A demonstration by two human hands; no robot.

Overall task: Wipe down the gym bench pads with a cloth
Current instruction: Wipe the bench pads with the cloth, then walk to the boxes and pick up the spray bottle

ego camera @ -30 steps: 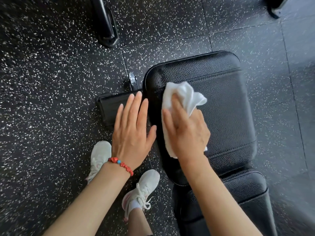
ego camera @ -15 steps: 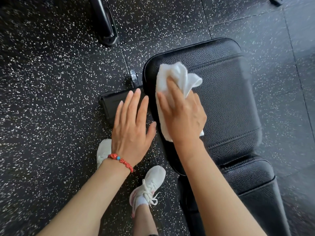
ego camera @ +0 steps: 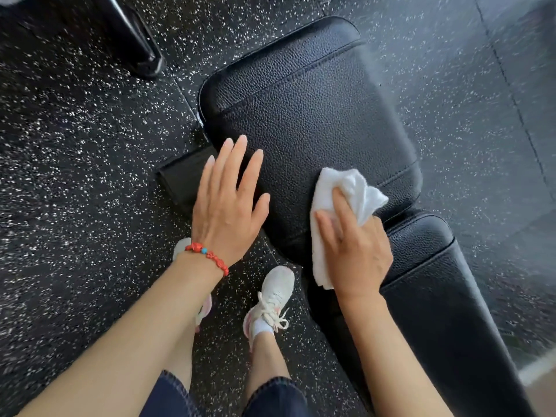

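A crumpled white cloth (ego camera: pixel 337 206) is pressed under the right hand (ego camera: pixel 355 251) onto the black textured seat pad (ego camera: pixel 301 115); the left hand (ego camera: pixel 225 203) is held flat, fingers spread, over its edge, partly hiding a black bracket (ego camera: pixel 180 182)

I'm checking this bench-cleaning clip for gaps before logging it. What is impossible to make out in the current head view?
- Long black leather back pad: its far end is cut off by the bottom-right frame edge.
- Black textured seat pad: the patch under the white folded cloth and right hand is hidden, so its cleanliness cannot be judged.
- Bench frame: mostly hidden beneath the pads.
- Right edge of the speckled rubber floor: motion-blurred.
- Left hand: whether it touches the seat pad is unclear.
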